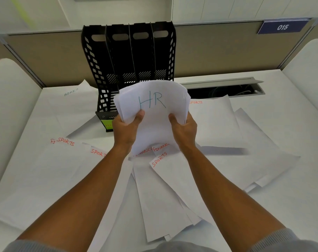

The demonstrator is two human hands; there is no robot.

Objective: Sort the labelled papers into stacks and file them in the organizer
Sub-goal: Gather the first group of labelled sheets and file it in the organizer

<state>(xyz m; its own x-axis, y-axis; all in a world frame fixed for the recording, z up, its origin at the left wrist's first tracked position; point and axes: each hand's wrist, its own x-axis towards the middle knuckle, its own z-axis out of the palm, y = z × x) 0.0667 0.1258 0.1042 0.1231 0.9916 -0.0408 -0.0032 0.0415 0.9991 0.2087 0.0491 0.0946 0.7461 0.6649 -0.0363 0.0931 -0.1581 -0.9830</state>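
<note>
While both hands, left (126, 127) and right (183, 127), clench the HR stack (151, 104) by its near edge, its long axis points away toward the organizer (131, 57) at the desk's (282, 110) far edge.

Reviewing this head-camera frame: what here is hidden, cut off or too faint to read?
- Sheets behind the HR stack: labels covered by the top sheet.
- Green label on the organizer base: left hand covers most of its writing.
- Finance sheets: words partly under the stack and right hand.
- Far-left sheet: faint writing, uncertain.
</note>
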